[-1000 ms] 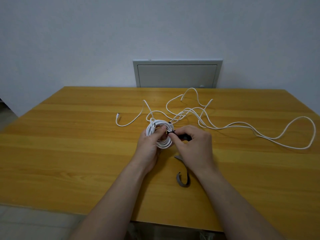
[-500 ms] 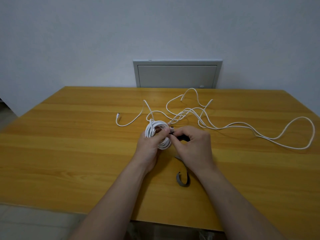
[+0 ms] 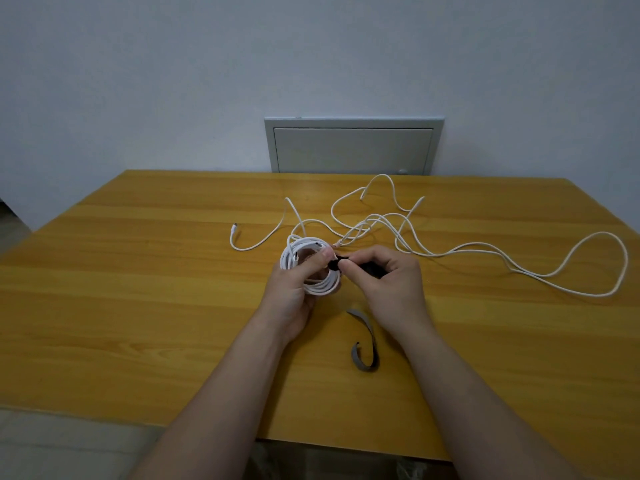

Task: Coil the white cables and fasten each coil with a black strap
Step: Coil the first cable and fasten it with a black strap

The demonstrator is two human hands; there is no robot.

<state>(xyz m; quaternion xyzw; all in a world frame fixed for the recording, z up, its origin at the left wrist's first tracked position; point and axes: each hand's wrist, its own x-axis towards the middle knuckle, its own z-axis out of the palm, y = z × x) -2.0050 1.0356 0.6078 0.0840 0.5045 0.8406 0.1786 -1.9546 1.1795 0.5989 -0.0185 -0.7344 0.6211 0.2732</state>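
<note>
A coil of white cable [image 3: 320, 285] sits at the middle of the wooden table [image 3: 138, 289]. My left hand [image 3: 298, 285] grips the coil, thumb on its right side. A black strap [image 3: 335, 264] wraps that side of the coil, and my right hand [image 3: 388, 282] pinches the strap's free end between thumb and fingers. Part of the strap is hidden inside my right hand. A second strap [image 3: 366, 344], dark grey and curled, lies on the table just below my right wrist. Loose white cable [image 3: 485, 251] sprawls in loops across the right half of the table.
One white cable end with a plug [image 3: 234, 227] lies left of the coil. A grey metal panel [image 3: 353, 145] is set in the wall behind the table's far edge. The table's near edge runs under my forearms.
Both hands have stayed at the coil. My right hand has shifted slightly right, drawing the black strap end outward from the coil.
</note>
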